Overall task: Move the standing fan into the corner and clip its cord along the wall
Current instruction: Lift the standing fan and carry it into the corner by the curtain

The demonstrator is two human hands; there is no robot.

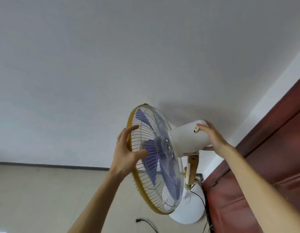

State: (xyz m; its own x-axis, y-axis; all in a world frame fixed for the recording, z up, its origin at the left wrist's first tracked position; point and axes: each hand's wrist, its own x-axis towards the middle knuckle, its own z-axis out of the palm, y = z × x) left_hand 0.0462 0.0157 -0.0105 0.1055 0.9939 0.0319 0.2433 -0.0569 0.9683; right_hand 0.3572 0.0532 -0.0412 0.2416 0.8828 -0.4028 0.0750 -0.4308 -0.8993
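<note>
Standing fan [162, 157] upright near the right side of the view, close against a white wall [112, 64], with a red-brown door [263, 165] just to its right. Round white base [188, 214] on a beige floor [45, 190], partly hidden behind the cage. Wire cage [146, 148] with a yellow rim, facing left, blue blades [151, 158] visible through the wires. White motor housing [188, 137] projecting to the right behind the cage, small knob [195, 130] on top of it. Yellowish neck joint [192, 167] below the housing, leading down toward the base.

Left hand [127, 148] on the cage's left rim, fingers [134, 127] spread wide across the wires and thumb pressed on the grille lower down, gripping the rim. Ring on one finger. Right hand [213, 137] wrapped around the rear end of the motor housing, fingers [202, 126] curved over its top beside the knob, thumb under the housing. Both bare forearms reaching up from the bottom of the view.

Black cord [198, 199] running from behind the neck down past the base, loose and not fixed to the wall. Black plug [138, 220] lying on the floor below the cage, its lead curving off toward the bottom edge
</note>
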